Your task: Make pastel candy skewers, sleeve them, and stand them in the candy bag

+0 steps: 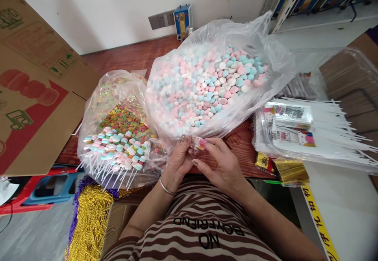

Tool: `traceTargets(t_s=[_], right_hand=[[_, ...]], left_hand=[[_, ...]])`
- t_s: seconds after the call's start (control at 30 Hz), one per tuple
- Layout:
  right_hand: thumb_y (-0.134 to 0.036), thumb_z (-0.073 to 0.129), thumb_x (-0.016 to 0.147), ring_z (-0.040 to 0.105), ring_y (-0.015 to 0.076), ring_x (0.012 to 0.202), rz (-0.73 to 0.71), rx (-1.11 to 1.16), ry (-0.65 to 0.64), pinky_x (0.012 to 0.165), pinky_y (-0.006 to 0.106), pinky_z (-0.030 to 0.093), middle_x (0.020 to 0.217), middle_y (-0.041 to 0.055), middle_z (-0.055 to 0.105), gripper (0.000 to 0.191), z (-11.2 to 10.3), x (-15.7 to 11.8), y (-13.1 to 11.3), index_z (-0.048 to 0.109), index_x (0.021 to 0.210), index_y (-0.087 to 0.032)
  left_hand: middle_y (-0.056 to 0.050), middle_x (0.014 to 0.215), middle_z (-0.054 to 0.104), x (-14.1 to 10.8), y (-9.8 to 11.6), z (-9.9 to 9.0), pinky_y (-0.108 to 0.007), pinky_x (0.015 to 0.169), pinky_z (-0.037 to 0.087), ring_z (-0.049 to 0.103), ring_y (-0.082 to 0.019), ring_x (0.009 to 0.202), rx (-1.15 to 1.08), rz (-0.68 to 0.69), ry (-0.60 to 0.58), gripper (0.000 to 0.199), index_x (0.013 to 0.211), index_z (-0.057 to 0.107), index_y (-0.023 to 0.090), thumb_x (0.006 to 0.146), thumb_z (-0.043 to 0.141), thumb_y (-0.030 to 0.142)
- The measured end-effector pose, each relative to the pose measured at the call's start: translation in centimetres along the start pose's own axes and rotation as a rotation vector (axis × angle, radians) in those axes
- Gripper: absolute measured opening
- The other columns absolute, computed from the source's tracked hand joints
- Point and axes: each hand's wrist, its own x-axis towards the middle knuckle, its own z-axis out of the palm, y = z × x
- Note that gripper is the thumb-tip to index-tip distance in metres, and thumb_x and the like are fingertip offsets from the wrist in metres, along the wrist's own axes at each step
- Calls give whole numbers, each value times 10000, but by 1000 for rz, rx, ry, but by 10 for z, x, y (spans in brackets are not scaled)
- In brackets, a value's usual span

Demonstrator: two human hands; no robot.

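Basically a reddish-brown wooden table [141, 54] against a white wall [118, 12], hands [201, 160] together around a small clear packet [198, 143].

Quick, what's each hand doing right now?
Left hand: closed, pinching one end of a small clear packet.
Right hand: fingertips at the packet's colorful printed end, thumb apart; whether it grips cannot be told.
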Motion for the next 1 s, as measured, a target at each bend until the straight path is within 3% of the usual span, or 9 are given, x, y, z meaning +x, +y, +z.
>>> traceTargets(t_s=[0.13, 0.23, 0.3, 0.4, 0.57, 0.77, 0.87, 1.0], right_hand=[[-249, 658, 944, 656, 264, 1123, -79, -30, -23, 949, 430, 591, 1214, 115, 639, 379, 0, 5, -9, 629, 1318, -302], [-232, 636, 956, 638, 288, 1181, -164, -149, -16, 954, 462, 587, 1312, 158, 609, 365, 4, 8, -11, 632, 1319, -268], [-216, 628, 960, 614, 319, 1227, -206, -249, 22, 963, 493, 575, 1366, 198, 581, 319, 7, 10, -9, 652, 1278, -211], [-185, 593, 974, 623, 316, 1196, -209, -300, 37, 959, 491, 571, 1321, 204, 618, 216, 10, 14, -7, 681, 1171, -166], [-154, 587, 970, 660, 268, 1044, -196, -201, 13, 889, 436, 599, 1123, 152, 694, 197, 11, 20, -3, 687, 1140, -156], [-136, 634, 942, 660, 241, 1108, -168, -28, 26, 933, 386, 595, 1205, 145, 644, 310, 13, 20, -10, 678, 1246, -180], [-101, 648, 923, 650, 221, 1125, -201, 25, 44, 949, 353, 585, 1223, 125, 631, 337, 11, 22, -16, 678, 1244, -200], [-104, 666, 910, 644, 212, 1119, -235, 81, 44, 959, 341, 575, 1205, 105, 635, 315, 9, 26, -21, 683, 1205, -212]], left_hand=[[36, 665, 627, 1, 2, -3, -201, 605, 528, 549, -63, 549, -83, -60, 40, 358, 765, 652, 168, 667, 922, 382], [-14, 853, 717, 0, 1, 0, -256, 783, 578, 672, -127, 762, -111, -14, 35, 358, 830, 679, 175, 655, 922, 372], [-16, 875, 723, -1, 0, 2, -267, 840, 572, 688, -143, 829, -120, 51, 44, 328, 831, 684, 176, 662, 915, 336], [2, 818, 713, -2, -1, -1, -235, 777, 563, 678, -121, 771, -126, 110, 16, 322, 837, 695, 158, 660, 921, 303], [-5, 811, 715, -4, 2, -9, -193, 649, 530, 650, -95, 681, -112, 59, 13, 369, 824, 705, 129, 590, 962, 251], [30, 642, 602, -4, 6, -8, -176, 544, 472, 555, -66, 559, -224, -70, 56, 262, 745, 659, 137, 758, 870, 291], [57, 545, 475, -4, 8, -7, -180, 499, 420, 440, -54, 492, -304, -66, -19, 294, 675, 622, 150, 810, 827, 312], [64, 530, 378, -10, 17, -11, -188, 504, 400, 375, -62, 501, -364, 35, -155, 366, 607, 551, 164, 804, 832, 289]])
